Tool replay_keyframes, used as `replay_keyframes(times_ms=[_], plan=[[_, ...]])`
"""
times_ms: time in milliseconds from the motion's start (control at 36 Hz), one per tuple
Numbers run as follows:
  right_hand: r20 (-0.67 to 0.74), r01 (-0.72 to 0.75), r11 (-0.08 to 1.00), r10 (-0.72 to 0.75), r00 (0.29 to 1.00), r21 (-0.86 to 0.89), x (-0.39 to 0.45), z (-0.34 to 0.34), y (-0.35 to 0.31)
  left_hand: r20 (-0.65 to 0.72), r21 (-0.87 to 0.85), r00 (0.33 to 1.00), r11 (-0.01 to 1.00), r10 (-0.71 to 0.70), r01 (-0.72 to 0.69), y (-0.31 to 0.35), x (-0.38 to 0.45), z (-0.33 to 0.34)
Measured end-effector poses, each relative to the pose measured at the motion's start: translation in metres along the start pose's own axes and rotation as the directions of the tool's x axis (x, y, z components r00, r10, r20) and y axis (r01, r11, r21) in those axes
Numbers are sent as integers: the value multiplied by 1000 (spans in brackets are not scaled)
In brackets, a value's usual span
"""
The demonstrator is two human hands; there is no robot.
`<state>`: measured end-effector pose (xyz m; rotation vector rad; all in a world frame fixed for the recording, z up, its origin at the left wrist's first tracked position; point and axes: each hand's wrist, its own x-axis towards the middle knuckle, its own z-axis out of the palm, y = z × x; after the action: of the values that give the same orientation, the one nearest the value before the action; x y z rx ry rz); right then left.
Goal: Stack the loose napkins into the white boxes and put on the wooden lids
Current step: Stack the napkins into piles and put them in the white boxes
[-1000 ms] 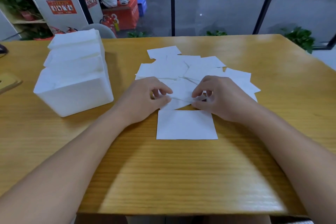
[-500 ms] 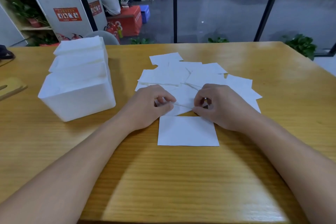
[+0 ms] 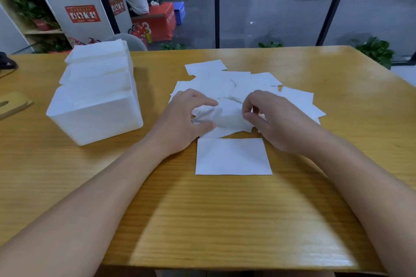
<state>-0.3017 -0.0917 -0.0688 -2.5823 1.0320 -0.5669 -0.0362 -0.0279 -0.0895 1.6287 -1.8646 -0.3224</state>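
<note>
Both hands now lift one napkin (image 3: 225, 117) off the pile mid-tabletop: left hand (image 3: 186, 123) and right hand (image 3: 276, 119) pinch its ends. Boxing hasn't started.

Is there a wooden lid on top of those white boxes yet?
No, the white boxes stand open with napkins showing at the top, and a wooden lid lies apart at the table's left edge.

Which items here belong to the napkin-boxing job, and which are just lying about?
Job:
- loose napkins scattered mid-table
- flat napkin nearest the person
- napkin pinched by left hand and right hand
- white boxes, already holding napkins
- wooden lid at the left table edge

Lying about:
- dark object, far left
- red box, plants behind the glass
</note>
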Motion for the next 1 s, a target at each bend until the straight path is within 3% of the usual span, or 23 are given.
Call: replay_keyframes(times_ms=[194, 389, 528, 611, 722, 917, 1000], plan=[[-5, 15, 991, -15, 1000, 132, -4, -5, -1, -91, 64, 994, 996, 62, -56, 0, 3, 3], [-79, 12, 977, 5, 997, 214, -4, -11, 0, -238, 10, 965, 993, 113, -114, 1, 3, 2], [4, -49, 973, 50, 999, 224, -9, -6, -4, -271, -51, 950, 984, 153, -173, 14, -1, -3], [40, -79, 954, 71, 997, 288, -7, -3, -5, -232, -63, 948, 969, 218, -238, 16, -5, -7], [-32, -133, 832, 178, 984, 538, -3, -6, -5, -137, -50, 951, 957, 276, -285, 10, -9, -13], [-65, -167, 907, 207, 976, 387, 2, 9, 7, -80, 29, 961, 964, 265, -264, 9, -9, -18], [-112, -128, 927, 178, 978, 353, 1, 10, 6, 47, -22, 977, 978, 206, -205, 13, -13, -25]])
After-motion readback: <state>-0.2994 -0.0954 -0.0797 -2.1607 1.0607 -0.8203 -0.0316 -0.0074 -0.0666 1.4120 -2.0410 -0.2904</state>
